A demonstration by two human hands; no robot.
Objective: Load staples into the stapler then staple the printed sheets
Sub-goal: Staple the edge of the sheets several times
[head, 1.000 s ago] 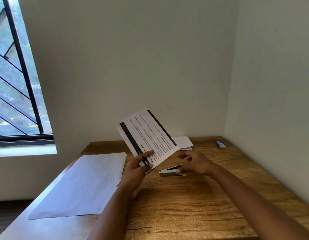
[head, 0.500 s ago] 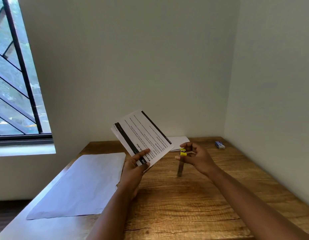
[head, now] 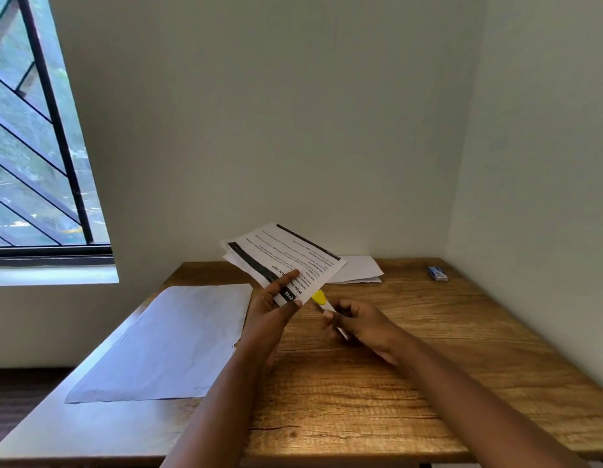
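Note:
My left hand (head: 272, 310) pinches the near corner of the printed sheets (head: 293, 258), a small stack with black header bars, held tilted above the wooden table (head: 411, 366). My right hand (head: 362, 324) grips the stapler (head: 322, 304), a small white one with a yellow tip. It is lifted off the table, and its yellow tip points at the held corner of the sheets, just right of my left thumb. Most of the stapler's body is hidden in my fingers.
A large blank white sheet (head: 168, 342) lies on the left part of the table. More white paper (head: 359, 270) lies at the back behind the held sheets. A small blue staple box (head: 437, 273) sits at the far right near the wall corner.
My right hand picked the stapler up off the table and brought it towards the corner of the sheets. My left hand lowered and tilted the sheets flatter.

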